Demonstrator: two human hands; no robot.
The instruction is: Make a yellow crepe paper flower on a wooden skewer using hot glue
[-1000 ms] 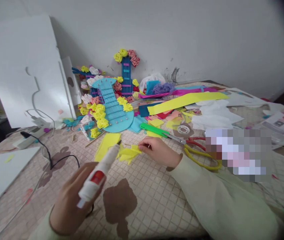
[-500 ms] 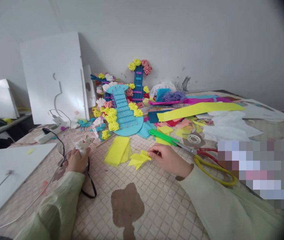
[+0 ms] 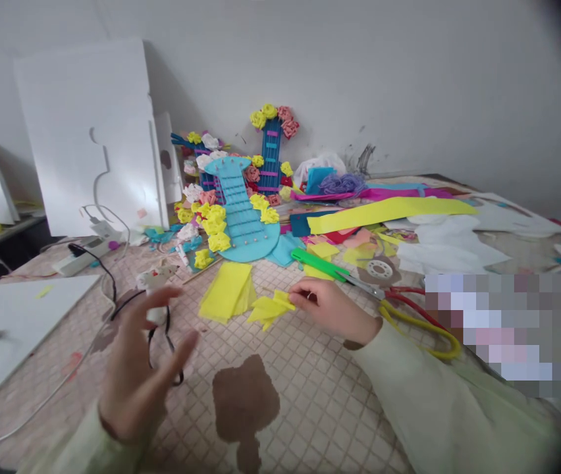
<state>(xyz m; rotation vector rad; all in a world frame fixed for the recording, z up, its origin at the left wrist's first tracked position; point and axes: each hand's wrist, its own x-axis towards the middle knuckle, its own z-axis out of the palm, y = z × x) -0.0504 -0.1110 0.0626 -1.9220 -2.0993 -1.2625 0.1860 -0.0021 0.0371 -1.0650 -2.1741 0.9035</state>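
Note:
My right hand pinches the edge of a small folded piece of yellow crepe paper, which rests on the table. Just left of it lies a stack of yellow paper sheets. My left hand is open, slightly blurred, with thumb and fingers spread and nothing between them. Beyond its fingertips lies a white glue gun with a black cord, partly hidden by the hand. A light-blue guitar-shaped piece with yellow paper flowers stands behind the sheets.
A green utility knife and scissors with red and yellow handles lie around my right forearm. A long yellow strip, purple yarn and paper scraps cover the back right. A power strip and cables lie at left.
My left hand has let go of the glue gun and drawn back toward me, opening its fingers. The glue gun stays on the table. My right hand still pinches the yellow paper.

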